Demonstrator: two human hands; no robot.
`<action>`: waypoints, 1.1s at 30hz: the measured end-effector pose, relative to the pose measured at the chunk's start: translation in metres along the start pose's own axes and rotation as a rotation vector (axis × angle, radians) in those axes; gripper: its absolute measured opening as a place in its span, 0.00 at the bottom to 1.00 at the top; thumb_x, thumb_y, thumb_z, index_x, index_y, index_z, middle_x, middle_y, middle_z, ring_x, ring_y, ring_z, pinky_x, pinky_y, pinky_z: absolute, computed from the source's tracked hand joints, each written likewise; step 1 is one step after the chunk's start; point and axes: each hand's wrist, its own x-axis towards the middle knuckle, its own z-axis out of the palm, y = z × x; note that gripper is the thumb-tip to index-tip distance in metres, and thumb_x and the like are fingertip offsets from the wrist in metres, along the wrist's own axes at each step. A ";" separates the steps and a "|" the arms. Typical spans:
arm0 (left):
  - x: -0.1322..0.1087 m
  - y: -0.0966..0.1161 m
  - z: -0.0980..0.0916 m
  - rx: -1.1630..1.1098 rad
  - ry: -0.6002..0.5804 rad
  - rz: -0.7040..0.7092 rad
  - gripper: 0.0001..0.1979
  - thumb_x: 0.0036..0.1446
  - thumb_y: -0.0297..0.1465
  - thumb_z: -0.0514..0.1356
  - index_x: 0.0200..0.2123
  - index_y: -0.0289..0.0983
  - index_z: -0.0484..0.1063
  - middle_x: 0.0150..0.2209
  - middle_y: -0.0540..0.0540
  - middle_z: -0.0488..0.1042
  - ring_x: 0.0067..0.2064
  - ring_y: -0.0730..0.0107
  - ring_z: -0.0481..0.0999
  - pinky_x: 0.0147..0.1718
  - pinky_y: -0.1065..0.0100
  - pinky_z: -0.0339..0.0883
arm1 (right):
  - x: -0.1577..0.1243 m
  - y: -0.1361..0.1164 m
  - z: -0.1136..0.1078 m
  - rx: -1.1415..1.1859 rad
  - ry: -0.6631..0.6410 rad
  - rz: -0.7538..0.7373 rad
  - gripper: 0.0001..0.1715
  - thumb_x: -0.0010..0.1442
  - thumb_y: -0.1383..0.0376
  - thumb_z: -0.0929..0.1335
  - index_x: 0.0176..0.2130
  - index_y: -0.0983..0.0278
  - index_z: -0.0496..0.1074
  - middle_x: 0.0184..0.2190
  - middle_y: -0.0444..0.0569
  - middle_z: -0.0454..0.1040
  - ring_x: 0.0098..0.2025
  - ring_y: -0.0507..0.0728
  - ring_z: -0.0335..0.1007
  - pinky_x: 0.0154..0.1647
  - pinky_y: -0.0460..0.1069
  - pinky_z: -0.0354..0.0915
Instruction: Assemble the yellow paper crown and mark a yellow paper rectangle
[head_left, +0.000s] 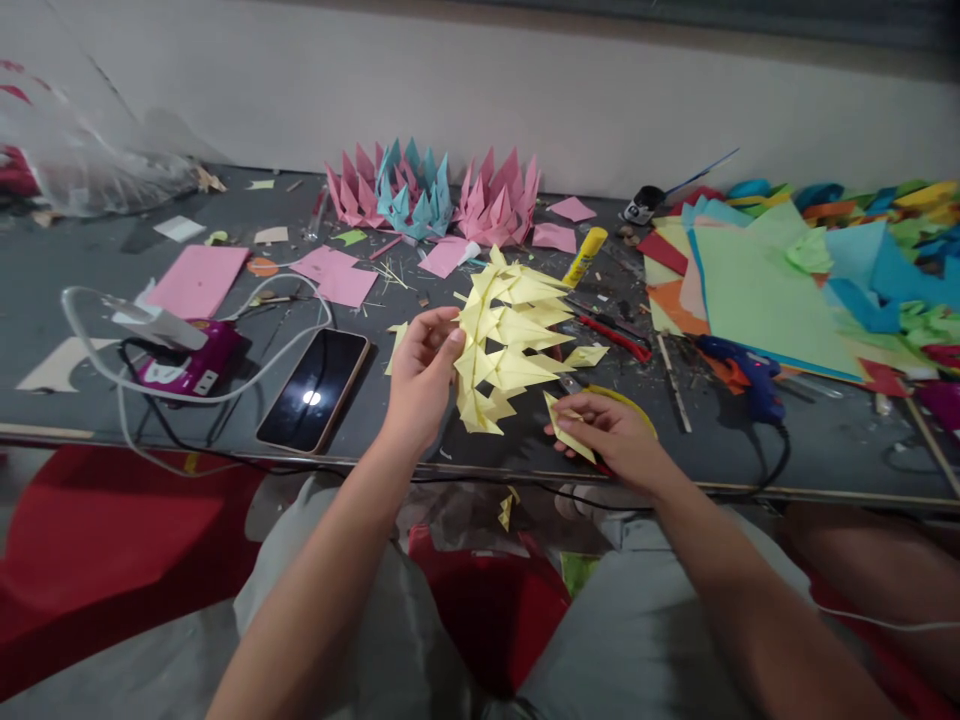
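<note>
My left hand pinches the left edge of a yellow folded-paper crown, whose several points face right above the table. Lower and to the right, my right hand grips a small folded yellow paper piece between thumb and fingers, apart from the crown. A yellow curved edge shows behind the right hand; I cannot tell what it belongs to. Another yellow folded piece lies just right of the crown's tips. Beyond the crown stand pink paper crowns and a blue paper crown.
A phone and a purple power adapter with looping cables lie left. On the right are a blue glue gun, coloured paper sheets and a red-handled cutter. A yellow glue stick and paper scraps lie behind.
</note>
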 end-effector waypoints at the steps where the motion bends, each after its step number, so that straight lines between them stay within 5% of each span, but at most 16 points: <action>1: 0.000 0.000 0.000 -0.003 -0.002 0.000 0.06 0.51 0.26 0.62 0.33 0.41 0.71 0.27 0.52 0.65 0.20 0.82 0.59 0.13 0.78 0.50 | 0.000 0.000 0.002 -0.013 0.015 -0.009 0.26 0.42 0.55 0.74 0.39 0.62 0.68 0.25 0.45 0.77 0.24 0.52 0.72 0.25 0.46 0.67; 3: 0.000 -0.001 0.000 -0.010 -0.006 -0.001 0.06 0.52 0.26 0.62 0.34 0.41 0.71 0.27 0.52 0.65 0.20 0.82 0.59 0.14 0.79 0.50 | 0.000 -0.001 0.006 -0.057 0.027 -0.033 0.29 0.42 0.55 0.74 0.42 0.61 0.65 0.25 0.45 0.77 0.26 0.54 0.73 0.26 0.48 0.68; 7: 0.001 -0.003 0.000 0.008 -0.004 0.008 0.06 0.52 0.26 0.62 0.34 0.41 0.71 0.27 0.53 0.64 0.20 0.82 0.58 0.14 0.78 0.50 | 0.001 0.001 0.011 -0.241 0.081 -0.167 0.17 0.46 0.53 0.71 0.31 0.61 0.65 0.26 0.46 0.76 0.28 0.56 0.73 0.27 0.49 0.68; 13: 0.001 -0.001 0.003 0.014 0.003 0.005 0.06 0.52 0.26 0.62 0.34 0.41 0.71 0.26 0.52 0.65 0.20 0.81 0.60 0.14 0.77 0.51 | 0.012 -0.002 0.016 -0.852 0.322 -0.688 0.08 0.56 0.64 0.65 0.33 0.61 0.73 0.31 0.48 0.78 0.34 0.57 0.74 0.36 0.51 0.68; 18: 0.001 -0.001 0.003 -0.002 0.006 -0.003 0.06 0.51 0.26 0.63 0.33 0.41 0.71 0.26 0.52 0.66 0.20 0.81 0.60 0.13 0.78 0.51 | 0.028 -0.001 0.014 -1.206 0.270 -0.971 0.13 0.59 0.68 0.62 0.37 0.62 0.76 0.34 0.49 0.78 0.41 0.57 0.73 0.44 0.52 0.68; 33: 0.002 -0.003 0.003 -0.006 -0.026 0.033 0.05 0.52 0.27 0.62 0.34 0.40 0.71 0.27 0.52 0.65 0.21 0.83 0.62 0.14 0.78 0.51 | 0.025 -0.006 0.009 -1.418 0.124 -1.063 0.18 0.58 0.71 0.61 0.44 0.65 0.74 0.37 0.53 0.76 0.42 0.59 0.70 0.46 0.54 0.67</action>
